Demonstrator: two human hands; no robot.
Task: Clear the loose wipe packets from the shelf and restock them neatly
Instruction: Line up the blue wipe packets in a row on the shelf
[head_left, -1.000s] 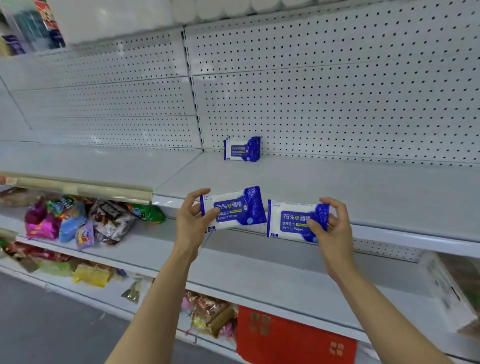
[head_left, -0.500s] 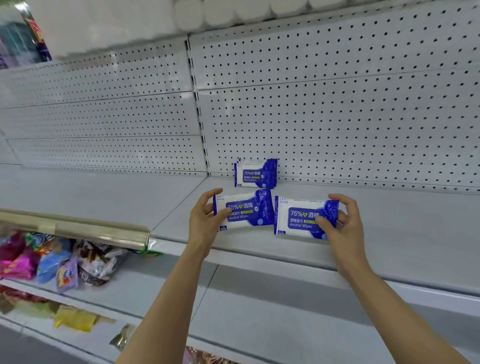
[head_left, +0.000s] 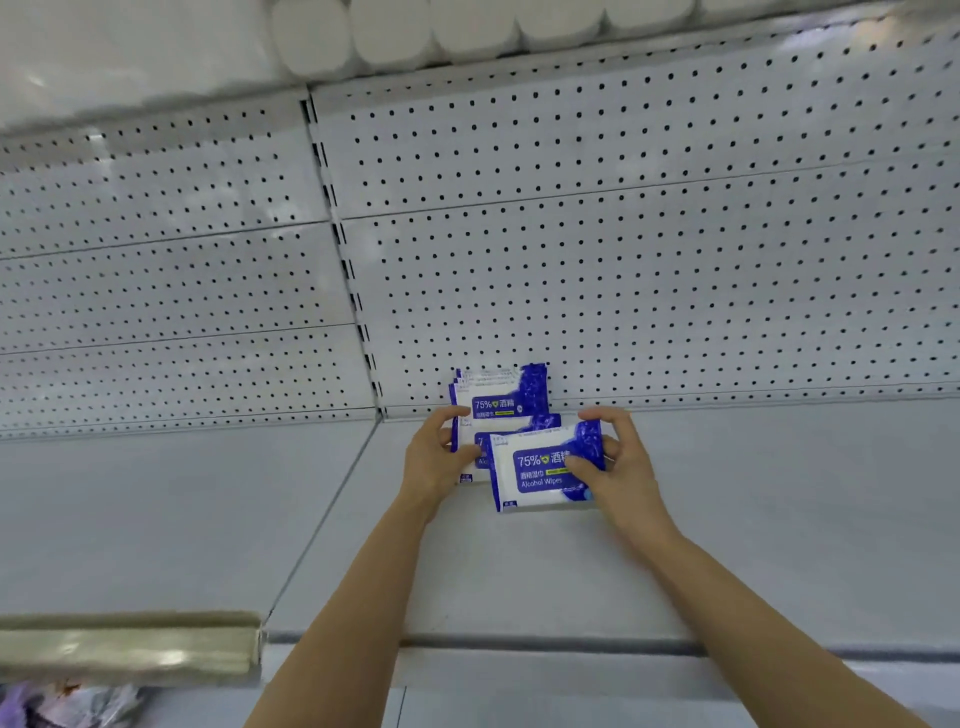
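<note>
Plainly, the front packet (head_left: 540, 470) reads "75%... Alcohol Wipes", smaller print blurred.

A few wipe packets (head_left: 501, 397) stood upright against the pegboard back panel (head_left: 649, 270), at the rear of the white shelf (head_left: 753, 519). Just in front of them, the left hand (head_left: 436, 460) held a second packet (head_left: 480, 447), mostly hidden. The right hand (head_left: 618, 467) pinched a third packet (head_left: 540, 473), nearest the camera and overlapping the second. White rolls (head_left: 467, 28) sat above the panel.

Bare forearms, hands (head_left: 441, 457) (no sleeves, rings, watch).
</note>
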